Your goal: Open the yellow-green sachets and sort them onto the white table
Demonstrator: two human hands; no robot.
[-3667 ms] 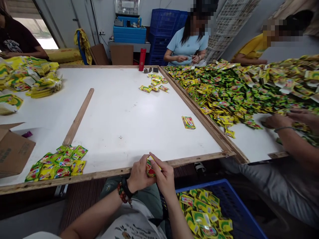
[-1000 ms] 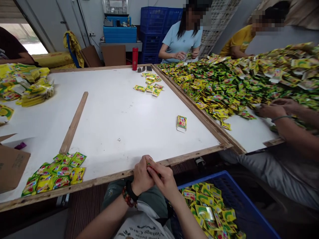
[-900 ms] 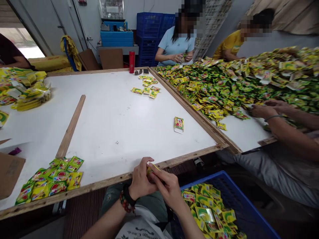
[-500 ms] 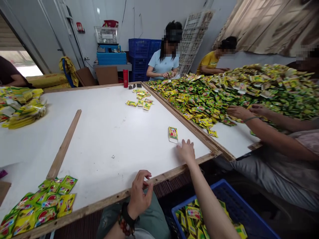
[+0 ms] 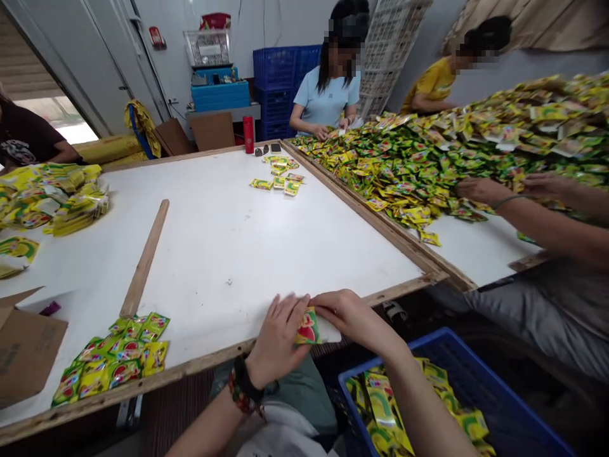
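Note:
Both my hands meet over the front edge of the white table [image 5: 214, 254]. My left hand [image 5: 278, 333] and my right hand [image 5: 345, 314] pinch a yellow-green sachet [image 5: 308, 327] with red print between them. A white strip of its wrapper shows beside my right fingers. Behind it, a few loose sachets [image 5: 278, 184] lie near the far end of the table. A flat group of sachets [image 5: 114, 362] lies to my left, near the front edge.
A blue crate [image 5: 457, 355] holding sachets stands below my right arm. A wooden strip [image 5: 145, 257] lies on the table. A co-worker's hands [image 5: 480, 189] work at a large sachet heap [image 5: 428, 165] on the right. A cardboard box [image 5: 26, 355] sits at the left edge.
The lone sachet that lay on the table has gone from its place, and my hands now hold a sachet at the front edge. My right hand has come back from reaching across the table.

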